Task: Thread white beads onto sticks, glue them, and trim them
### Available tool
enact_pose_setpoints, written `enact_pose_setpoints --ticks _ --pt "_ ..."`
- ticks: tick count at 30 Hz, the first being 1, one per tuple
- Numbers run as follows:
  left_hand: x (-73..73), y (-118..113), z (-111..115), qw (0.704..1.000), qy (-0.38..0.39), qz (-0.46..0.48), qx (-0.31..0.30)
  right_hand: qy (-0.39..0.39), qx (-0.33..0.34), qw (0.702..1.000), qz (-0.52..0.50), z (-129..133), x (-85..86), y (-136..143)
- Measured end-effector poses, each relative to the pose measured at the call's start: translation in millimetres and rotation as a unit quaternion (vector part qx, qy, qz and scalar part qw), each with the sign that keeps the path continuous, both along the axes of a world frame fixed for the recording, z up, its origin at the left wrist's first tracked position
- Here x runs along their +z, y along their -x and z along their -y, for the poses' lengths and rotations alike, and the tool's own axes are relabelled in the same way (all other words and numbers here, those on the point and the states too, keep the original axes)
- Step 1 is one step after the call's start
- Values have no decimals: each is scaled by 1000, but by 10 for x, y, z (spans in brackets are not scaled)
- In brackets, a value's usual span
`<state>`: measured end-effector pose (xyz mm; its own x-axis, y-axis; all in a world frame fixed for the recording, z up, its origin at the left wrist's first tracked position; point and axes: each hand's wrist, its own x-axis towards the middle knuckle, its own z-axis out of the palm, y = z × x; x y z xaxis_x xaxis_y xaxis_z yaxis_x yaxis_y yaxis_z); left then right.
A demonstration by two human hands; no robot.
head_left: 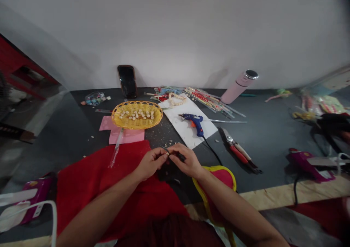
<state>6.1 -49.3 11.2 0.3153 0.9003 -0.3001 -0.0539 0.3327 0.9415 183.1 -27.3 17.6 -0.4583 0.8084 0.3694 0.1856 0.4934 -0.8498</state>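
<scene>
My left hand [151, 162] and my right hand [188, 160] meet fingertip to fingertip over the near part of the dark table. Between their pinched fingers is a tiny pale piece [167, 153], too small to name for certain. Small pale crumbs [171, 143] lie scattered just beyond the fingers. A yellow woven basket [116, 124] with several small whitish pieces inside stands ahead and to the left. Ahead and to the right, a blue glue gun [194, 121] rests on a white sheet [188, 139], near a ring of pale pieces [177, 99].
Pruning shears [237, 148] lie to the right. A pink flask [239, 87], a bundle of thin sticks [207, 101] and a phone [127, 81] are along the wall. Red cloth [104, 174] covers the near left, with pink paper [128, 135] beyond. A cord trails from the glue gun.
</scene>
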Motion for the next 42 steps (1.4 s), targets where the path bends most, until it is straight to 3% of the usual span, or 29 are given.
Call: enact_pose_setpoints --ticks 12,35,42 --pt "-22 24 1 1000 4 -2 -27 6 -8 1000 -4 -25 -49 16" --pt "21 21 11 998 54 30 5 34 -1 999 24 -21 -31 10" --pt "-27 20 11 1000 17 16 -2 26 -7 999 23 -22 -35 6"
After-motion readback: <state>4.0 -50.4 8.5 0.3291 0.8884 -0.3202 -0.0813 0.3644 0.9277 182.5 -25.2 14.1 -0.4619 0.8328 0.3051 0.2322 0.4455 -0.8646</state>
